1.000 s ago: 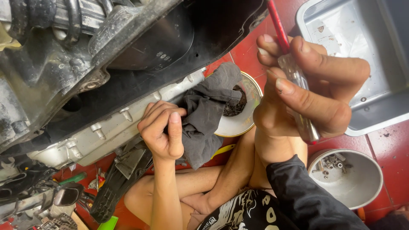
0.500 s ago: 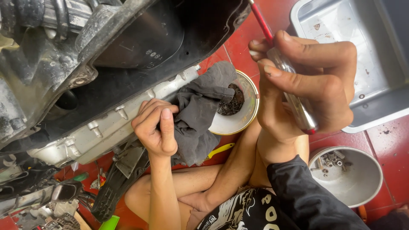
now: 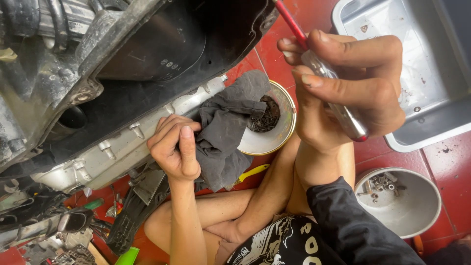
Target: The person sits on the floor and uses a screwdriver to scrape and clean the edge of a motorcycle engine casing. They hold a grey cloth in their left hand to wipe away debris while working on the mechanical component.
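Item: left hand [image 3: 174, 149]. Position: left of centre, about 9 o'clock from the middle of the view. State: fingers curled shut on a dark grey rag [image 3: 223, 130], thumb laid along the near side. The rag bunches out of the fist toward 1 o'clock and drapes over the rim of a small yellow-edged bowl [image 3: 265, 142]. The hand presses against the pale metal flange of an engine casing [image 3: 122, 147].

Item: right hand [image 3: 346, 86]. Position: upper right, about 1 o'clock. State: fingers clamped around a screwdriver [image 3: 324, 73] with a clear handle and red trim; the red shaft points toward 11 o'clock, the handle end toward 5 o'clock. The tip is cut off by the frame's top edge.

Item: engine casing. Large, dark, greasy; fills the upper left, 9 to 12 o'clock.

Item: yellow-edged bowl. At centre, on the red floor [image 3: 441, 162], holding dark small parts; partly covered by the rag.

Item: grey plastic tray [image 3: 427, 118]. Upper right, 2 o'clock, behind the right hand; specks of dirt inside.

Item: round white dish [image 3: 417, 216]. Lower right, 4 o'clock, with bolts and small fittings inside.

Item: yellow-handled tool [image 3: 251, 173]. On the floor just below the rag, partly hidden.

Item: bare knees and dark printed sleeve [image 3: 353, 225], bottom centre, 6 o'clock.
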